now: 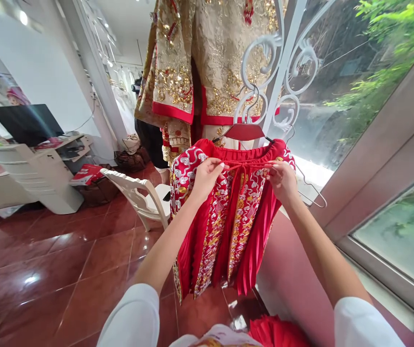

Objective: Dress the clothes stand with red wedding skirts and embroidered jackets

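A red pleated skirt [207,231] with silver and gold embroidered panels hangs in front of me from a dark red hanger [245,131], whose metal hook is up by the white scrollwork. A thin red drawstring [241,166] runs across the front of its gathered waistband and is tied near the middle. At the left of the waist, my left hand [209,177] pinches the drawstring between thumb and fingers. My right hand [282,179] pinches the other end of the drawstring at the right, its remaining fingers curled.
Behind the skirt hangs a cream and gold beaded garment [224,62] with red trim. White metal scrollwork [264,53] and a window stand at the right, with a bare wire hanger [310,185]. A white chair [138,193] and a desk [47,178] with a monitor are at the left.
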Tool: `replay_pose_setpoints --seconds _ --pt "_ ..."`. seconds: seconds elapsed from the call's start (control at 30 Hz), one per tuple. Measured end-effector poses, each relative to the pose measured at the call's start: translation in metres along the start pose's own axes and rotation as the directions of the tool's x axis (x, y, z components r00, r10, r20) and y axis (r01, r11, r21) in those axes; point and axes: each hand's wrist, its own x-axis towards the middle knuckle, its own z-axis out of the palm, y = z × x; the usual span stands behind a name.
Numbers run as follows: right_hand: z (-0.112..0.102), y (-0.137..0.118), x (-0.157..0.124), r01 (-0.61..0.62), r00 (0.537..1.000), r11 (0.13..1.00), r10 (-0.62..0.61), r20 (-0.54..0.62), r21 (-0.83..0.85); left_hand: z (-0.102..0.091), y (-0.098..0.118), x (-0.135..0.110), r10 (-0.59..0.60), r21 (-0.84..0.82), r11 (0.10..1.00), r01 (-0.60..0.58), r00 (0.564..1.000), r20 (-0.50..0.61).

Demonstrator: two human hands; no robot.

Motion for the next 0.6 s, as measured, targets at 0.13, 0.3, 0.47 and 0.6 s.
replay_pose_setpoints --seconds 0.13,0.3,0.47,0.6 --pt "0.007 0.003 0.01 -0.133 0.99 0.986 0.128 0.053 0.105 -0.002 -0.001 0.006 0.003 -0.038 0.999 -0.001 0.999 0.036" --pt "0.008 0.01 0.022 -0.218 0.961 0.962 0.242 -0.135 0.167 -0.015 -0.003 0.003 -0.048 -0.091 0.994 0.051 0.998 0.035" --pt "0.007 0.007 0.027 -0.273 0.934 0.946 0.304 -0.189 0.172 -0.018 -0.006 0.001 -0.049 -0.159 0.986 0.042 0.998 -0.044" --pt "0.003 0.01 0.009 -0.192 0.97 0.971 0.21 -0.123 0.145 -0.014 -0.01 -0.004 0.054 0.056 0.997 -0.048 0.994 -0.1"
